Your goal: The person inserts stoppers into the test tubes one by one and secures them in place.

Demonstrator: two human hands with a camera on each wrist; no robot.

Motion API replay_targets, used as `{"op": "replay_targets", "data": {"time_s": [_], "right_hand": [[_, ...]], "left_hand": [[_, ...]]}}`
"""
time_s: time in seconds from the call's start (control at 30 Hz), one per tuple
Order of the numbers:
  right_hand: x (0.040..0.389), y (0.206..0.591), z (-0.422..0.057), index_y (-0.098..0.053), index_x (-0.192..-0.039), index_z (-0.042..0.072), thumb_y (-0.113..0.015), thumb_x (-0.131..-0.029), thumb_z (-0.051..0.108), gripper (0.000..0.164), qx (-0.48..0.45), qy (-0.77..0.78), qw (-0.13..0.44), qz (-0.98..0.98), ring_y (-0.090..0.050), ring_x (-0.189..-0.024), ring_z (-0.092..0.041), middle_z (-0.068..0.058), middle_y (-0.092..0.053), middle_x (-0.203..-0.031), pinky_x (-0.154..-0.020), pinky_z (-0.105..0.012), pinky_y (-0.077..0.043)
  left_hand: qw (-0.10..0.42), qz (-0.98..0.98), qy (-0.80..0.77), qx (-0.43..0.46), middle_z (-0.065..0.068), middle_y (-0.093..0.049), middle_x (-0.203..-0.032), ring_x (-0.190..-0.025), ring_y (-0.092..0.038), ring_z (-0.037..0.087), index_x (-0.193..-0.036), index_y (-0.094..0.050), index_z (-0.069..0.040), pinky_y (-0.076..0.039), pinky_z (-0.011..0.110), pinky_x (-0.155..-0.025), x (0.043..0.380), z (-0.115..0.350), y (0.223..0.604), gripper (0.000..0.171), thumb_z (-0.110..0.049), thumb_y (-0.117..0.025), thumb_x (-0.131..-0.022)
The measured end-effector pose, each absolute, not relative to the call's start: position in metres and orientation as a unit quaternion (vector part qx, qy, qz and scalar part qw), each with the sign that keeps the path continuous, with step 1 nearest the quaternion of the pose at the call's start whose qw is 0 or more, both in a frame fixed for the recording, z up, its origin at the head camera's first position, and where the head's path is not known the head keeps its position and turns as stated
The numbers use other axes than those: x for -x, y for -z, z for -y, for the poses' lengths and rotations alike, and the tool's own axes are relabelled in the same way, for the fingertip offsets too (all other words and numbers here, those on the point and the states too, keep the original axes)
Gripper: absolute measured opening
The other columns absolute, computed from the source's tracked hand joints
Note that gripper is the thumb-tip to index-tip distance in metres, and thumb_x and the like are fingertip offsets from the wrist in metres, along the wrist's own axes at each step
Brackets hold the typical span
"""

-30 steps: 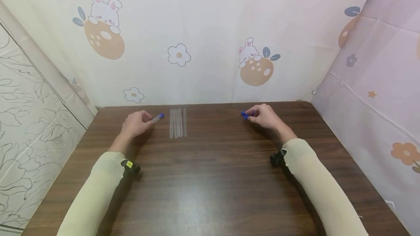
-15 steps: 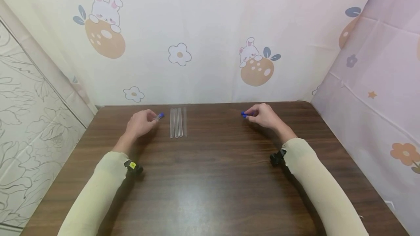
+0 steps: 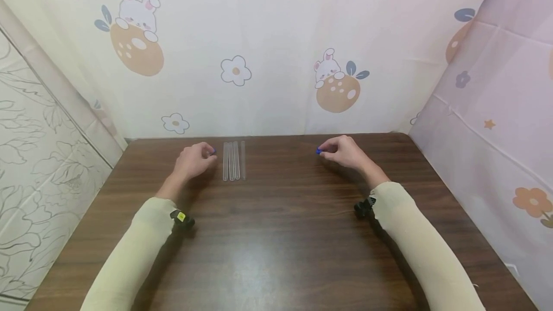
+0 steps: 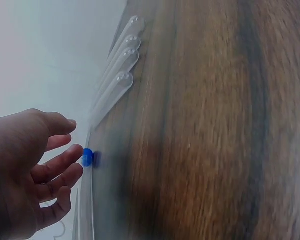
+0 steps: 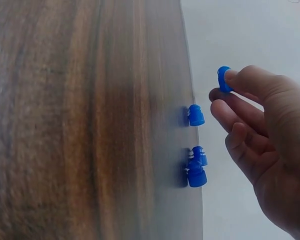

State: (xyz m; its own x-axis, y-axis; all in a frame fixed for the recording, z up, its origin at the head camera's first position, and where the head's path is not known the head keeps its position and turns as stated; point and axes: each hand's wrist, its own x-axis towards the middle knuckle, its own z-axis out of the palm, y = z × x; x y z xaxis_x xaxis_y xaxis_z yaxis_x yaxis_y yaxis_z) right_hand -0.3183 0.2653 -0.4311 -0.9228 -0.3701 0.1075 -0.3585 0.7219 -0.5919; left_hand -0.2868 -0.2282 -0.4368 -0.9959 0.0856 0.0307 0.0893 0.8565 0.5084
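My left hand (image 3: 196,159), fingers relaxed and thumb apart in the left wrist view, is over a test tube lying on the table. Its blue stopper (image 4: 87,157) shows just past the fingertips; the glass is mostly hidden by the hand. To the right of this hand, several clear test tubes (image 3: 231,161) lie side by side, without stoppers. My right hand (image 5: 270,120) pinches a blue stopper (image 5: 223,79) between thumb and index finger. Close under it on the table are a single blue stopper (image 5: 195,115) and a pair of blue stoppers (image 5: 196,176) touching each other.
The brown wooden table (image 3: 268,234) ends at the back against a pale printed curtain (image 3: 276,95). Another curtain (image 3: 484,157) hangs along the right side. Small black cameras sit on both wrists, over the cream sleeves (image 3: 134,239).
My left hand has moved to the right over the stoppered tube, now covering most of it. My right hand has shifted very slightly left, and the loose tubes have stayed put.
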Motion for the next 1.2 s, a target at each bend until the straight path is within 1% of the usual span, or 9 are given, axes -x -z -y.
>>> {"op": "replay_targets", "data": {"time_s": [0.17, 0.27, 0.37, 0.5, 0.7, 0.83, 0.97, 1.07, 1.2], "right_hand": [[0.317, 0.431, -0.262, -0.084, -0.12, 0.002, -0.081, -0.103, 0.01, 0.019, 0.201, 0.315, 0.006, -0.928, -0.073, -0.094, -0.023, -0.019, -0.086, -0.115, -0.079, -0.029, -0.057], [0.316, 0.431, -0.261, -0.084, -0.12, 0.003, -0.08, -0.102, 0.009, 0.019, 0.207, 0.319, 0.002, -0.925, -0.072, -0.093, -0.024, -0.019, -0.086, -0.115, -0.078, -0.028, -0.058], [0.316, 0.431, -0.259, -0.084, -0.12, 0.003, -0.081, -0.102, 0.009, 0.019, 0.212, 0.324, -0.002, -0.922, -0.07, -0.089, -0.024, -0.018, -0.086, -0.113, -0.073, -0.027, -0.058], [0.317, 0.431, -0.258, -0.084, -0.12, 0.004, -0.081, -0.101, 0.009, 0.02, 0.218, 0.326, -0.003, -0.92, -0.069, -0.089, -0.024, -0.017, -0.085, -0.113, -0.074, -0.028, -0.058], [0.316, 0.431, -0.255, -0.084, -0.122, 0.005, -0.082, -0.101, 0.01, 0.022, 0.215, 0.328, 0.003, -0.92, -0.071, -0.097, -0.028, -0.015, -0.085, -0.116, -0.083, -0.035, -0.06], [0.314, 0.43, -0.255, -0.083, -0.125, 0.004, -0.081, -0.102, 0.01, 0.024, 0.214, 0.329, 0.003, -0.92, -0.074, -0.1, -0.029, -0.017, -0.085, -0.118, -0.086, -0.036, -0.061], [0.314, 0.429, -0.255, -0.083, -0.123, 0.003, -0.081, -0.102, 0.011, 0.023, 0.218, 0.33, -0.001, -0.918, -0.074, -0.095, -0.026, -0.018, -0.085, -0.114, -0.082, -0.032, -0.059], [0.314, 0.428, -0.255, -0.084, -0.121, 0.003, -0.082, -0.102, 0.012, 0.021, 0.22, 0.331, -0.004, -0.917, -0.073, -0.093, -0.024, -0.018, -0.085, -0.111, -0.079, -0.03, -0.057], [0.315, 0.43, -0.255, -0.085, -0.12, 0.004, -0.082, -0.103, 0.013, 0.02, 0.219, 0.332, -0.007, -0.918, -0.072, -0.094, -0.024, -0.016, -0.086, -0.112, -0.081, -0.03, -0.057]], "left_hand": [[0.002, 0.962, 0.268, 0.049, 0.022, -0.08, -0.127, -0.118, -0.073, 0.042, -0.134, -0.073, -0.007, -0.057, 0.062, -0.099, 0.288, 0.224, 0.438, 0.039, -0.034, -0.067, -0.107], [0.0, 0.959, 0.278, 0.05, 0.023, -0.08, -0.127, -0.117, -0.073, 0.043, -0.133, -0.073, -0.006, -0.057, 0.062, -0.101, 0.292, 0.223, 0.441, 0.039, -0.033, -0.068, -0.105], [0.005, 0.959, 0.28, 0.05, 0.021, -0.081, -0.122, -0.112, -0.073, 0.042, -0.129, -0.074, -0.007, -0.058, 0.059, -0.096, 0.3, 0.225, 0.448, 0.039, -0.034, -0.07, -0.102], [0.012, 0.958, 0.284, 0.045, 0.017, -0.082, -0.116, -0.107, -0.074, 0.039, -0.125, -0.075, -0.009, -0.058, 0.056, -0.09, 0.306, 0.224, 0.454, 0.036, -0.035, -0.073, -0.099], [-0.008, 0.958, 0.286, 0.031, 0.02, -0.082, -0.123, -0.117, -0.075, 0.042, -0.128, -0.073, -0.006, -0.058, 0.058, -0.1, 0.294, 0.213, 0.445, 0.035, -0.031, -0.071, -0.103], [-0.016, 0.96, 0.279, 0.027, 0.013, -0.084, -0.116, -0.11, -0.077, 0.036, -0.124, -0.076, -0.013, -0.059, 0.055, -0.095, 0.323, 0.226, 0.478, 0.036, -0.04, -0.076, -0.101], [-0.023, 0.961, 0.273, 0.031, 0.005, -0.085, -0.113, -0.107, -0.079, 0.031, -0.124, -0.077, -0.019, -0.061, 0.052, -0.094, 0.355, 0.242, 0.514, 0.039, -0.049, -0.078, -0.099], [-0.025, 0.961, 0.273, 0.031, 0.006, -0.086, -0.114, -0.109, -0.079, 0.032, -0.124, -0.077, -0.019, -0.062, 0.054, -0.097, 0.359, 0.244, 0.518, 0.039, -0.049, -0.078, -0.099], [-0.022, 0.961, 0.273, 0.032, 0.008, -0.085, -0.115, -0.11, -0.079, 0.034, -0.123, -0.076, -0.019, -0.061, 0.055, -0.098, 0.361, 0.245, 0.521, 0.037, -0.047, -0.079, -0.098]]}}
